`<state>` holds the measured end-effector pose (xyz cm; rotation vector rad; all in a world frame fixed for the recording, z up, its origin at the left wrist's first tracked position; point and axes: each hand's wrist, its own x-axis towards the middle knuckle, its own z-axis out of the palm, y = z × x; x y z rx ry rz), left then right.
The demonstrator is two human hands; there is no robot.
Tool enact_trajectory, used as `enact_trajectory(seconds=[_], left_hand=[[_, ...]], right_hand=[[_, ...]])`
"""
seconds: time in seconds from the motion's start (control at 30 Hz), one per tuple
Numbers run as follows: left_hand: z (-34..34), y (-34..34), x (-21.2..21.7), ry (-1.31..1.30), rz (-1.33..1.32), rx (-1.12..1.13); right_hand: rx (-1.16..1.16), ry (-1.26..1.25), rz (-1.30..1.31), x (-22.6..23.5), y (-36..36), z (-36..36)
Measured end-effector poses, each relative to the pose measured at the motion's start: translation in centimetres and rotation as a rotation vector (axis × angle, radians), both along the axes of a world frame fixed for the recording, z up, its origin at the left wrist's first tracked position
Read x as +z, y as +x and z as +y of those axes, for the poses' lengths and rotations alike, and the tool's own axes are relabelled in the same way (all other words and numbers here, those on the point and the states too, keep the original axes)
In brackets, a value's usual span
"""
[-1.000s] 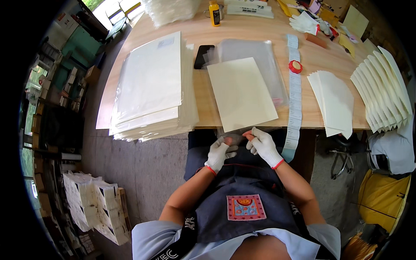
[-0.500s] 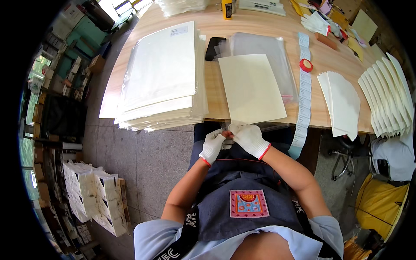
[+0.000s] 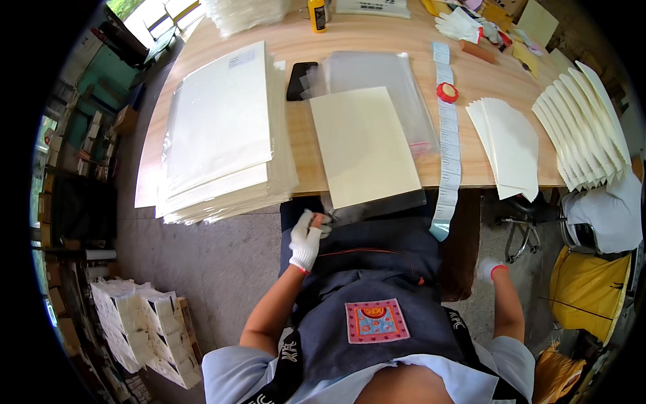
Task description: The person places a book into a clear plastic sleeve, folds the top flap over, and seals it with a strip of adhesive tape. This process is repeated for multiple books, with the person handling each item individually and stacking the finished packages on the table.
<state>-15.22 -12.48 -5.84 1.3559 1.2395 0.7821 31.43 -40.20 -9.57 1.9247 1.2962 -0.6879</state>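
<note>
My left hand (image 3: pixel 307 241), in a white knit glove with a red cuff, is at the front table edge. Its fingers are curled together at the lower left corner of a clear plastic bag (image 3: pixel 383 205) that overhangs the edge. A cream sheet of card (image 3: pixel 363 145) lies over that bag. My right hand (image 3: pixel 490 269), gloved alike, hangs low off to the right, away from the table; its fingers are blurred and I cannot make out anything in them. Behind the card lie more clear bags (image 3: pixel 377 67).
To the left is a thick stack of bagged sheets (image 3: pixel 222 114). A black phone (image 3: pixel 301 81), a long label strip (image 3: pixel 449 148) with a red round item (image 3: pixel 447 92), and fanned white cards (image 3: pixel 508 145) are around. More cards (image 3: pixel 582 128) stand far right; a chair (image 3: pixel 521 236) is below.
My right hand has left my left hand and swung out to the right and down. My left hand stays by the bag's corner. The whole view has shifted a little.
</note>
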Motion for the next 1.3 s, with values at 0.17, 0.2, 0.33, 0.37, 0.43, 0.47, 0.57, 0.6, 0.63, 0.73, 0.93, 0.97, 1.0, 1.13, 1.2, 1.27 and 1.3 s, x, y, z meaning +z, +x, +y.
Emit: enact_trajectory(seconds=[0.17, 0.2, 0.33, 0.37, 0.43, 0.47, 0.57, 0.6, 0.63, 0.73, 0.93, 0.97, 1.0, 1.13, 1.2, 1.27, 1.3], left_hand=[[1.1, 1.4, 0.3, 0.988, 0.474, -0.089], [1.4, 2.3, 1.0, 1.044, 0.457, -0.104], [2.8, 2.3, 1.1, 1.033, 0.426, -0.224], [3.0, 2.2, 0.9, 0.997, 0.387, -0.191], [3.4, 2.0, -0.4, 0.921, 0.309, -0.122], [3.3, 2.0, -0.7, 0.722, 0.266, -0.068], [2.8, 2.7, -1.5, 0.271, 0.058, 0.127], [2.5, 3.2, -1.7, 0.220, -0.057, 0.215], [2.5, 3.8, -1.9, 0.171, -0.173, 0.299], [1.4, 5.2, -2.8, -0.239, -0.620, 0.650], [-2.4, 7.6, -4.9, -0.712, -0.581, 0.124], [-1.9, 9.7, -4.0, -0.705, -0.470, -0.084], [-1.7, 11.3, -3.1, -0.667, -0.456, -0.280], [-1.9, 18.6, 1.6, -0.739, -0.356, -0.523], [-2.2, 21.0, 1.1, -0.796, -0.360, -0.537], [-2.4, 22.6, 1.2, -0.832, -0.383, -0.552], [-2.6, 23.1, 2.1, -0.805, -0.338, -0.570]], right_hand=[[-0.305, 0.489, 0.319, 9.5, -9.1, 12.1], [-0.206, 0.890, 0.381, 11.2, -11.4, 14.1], [0.439, 1.279, 0.391, 13.4, -15.6, 21.3], [0.449, 1.287, 0.431, 12.4, -15.5, 22.3], [0.396, 1.308, 0.431, 9.3, -14.4, 23.7], [0.374, 1.313, 0.435, 8.6, -14.1, 24.2], [0.208, 1.374, 0.316, 7.2, -15.3, 25.1], [0.143, 1.356, 0.280, 6.9, -15.7, 25.3], [0.114, 1.453, 0.293, 6.3, -15.6, 25.3], [-0.033, 1.698, 0.293, 5.5, -15.1, 24.4], [-0.657, 1.664, 0.365, 3.1, -11.2, 16.0], [-0.884, 1.514, 0.637, 1.5, -10.6, 14.9], [-0.983, 1.450, 0.970, 0.6, -9.7, 14.2], [-0.694, 1.563, 0.908, 3.7, -10.9, 13.0], [-0.719, 1.432, 0.831, 6.0, -11.6, 12.7], [-0.350, 1.479, 0.501, 8.3, -11.6, 12.5], [-0.168, 1.479, 0.334, 9.1, -11.5, 12.5]])
